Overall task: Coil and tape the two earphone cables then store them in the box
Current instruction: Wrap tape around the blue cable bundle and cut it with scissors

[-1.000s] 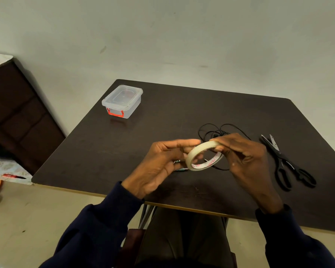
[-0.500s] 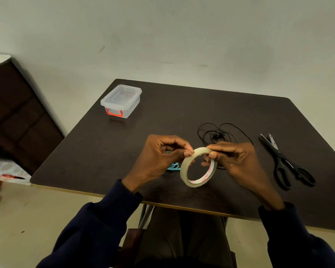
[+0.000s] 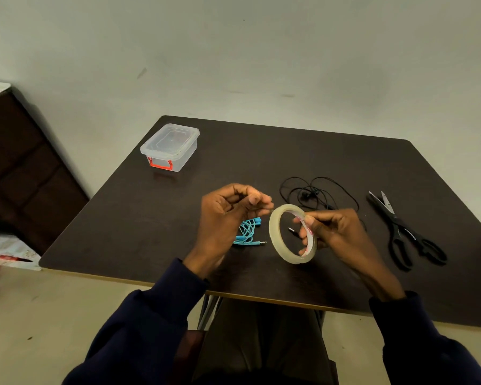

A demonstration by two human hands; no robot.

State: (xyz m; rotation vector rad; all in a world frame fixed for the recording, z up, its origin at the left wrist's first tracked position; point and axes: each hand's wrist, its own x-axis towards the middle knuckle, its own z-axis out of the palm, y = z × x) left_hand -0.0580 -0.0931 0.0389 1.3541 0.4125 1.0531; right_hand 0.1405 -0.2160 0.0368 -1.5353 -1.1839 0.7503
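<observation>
Earphone cables are not in hand: both lie on the table (image 3: pixel 289 151).

Grip: the right hand (image 3: pixel 336 232) holds the tape roll (image 3: pixel 274 237) with its fingers through the ring and its thumb on the outer band. The roll stands on edge, clear of the table. The left hand (image 3: pixel 228 215) is at the roll's 10 o'clock, fingertips drawn against the thumb in a narrow pinch. Whether a free tape end lies in that pinch cannot be told, as no clear film can be made out.

Outward, taking the roll as centre:
- The blue cable (image 3: pixel 246 232) lies at 9 o'clock, bundled, partly under the left hand. No tape is visible on it.
- The black cable (image 3: pixel 308 194) lies at 1 o'clock in loose, uncoiled loops.
- The scissors (image 3: pixel 400 229) lie at 3 o'clock, well apart from the roll.
- The box (image 3: pixel 170 145) stands at 10 o'clock, far side, lid on.

Risks, as judged:
- Drawn tape may fold and stick to itself or to the fingers, because both hands are occupied and the scissors are out of immediate reach.
- The blue bundle is unrestrained and may spring loose before tape reaches it.
- The black loops lie close behind the right hand. A sticky end swung that way could snag them.
- The box must be opened before anything can be stored in it.
</observation>
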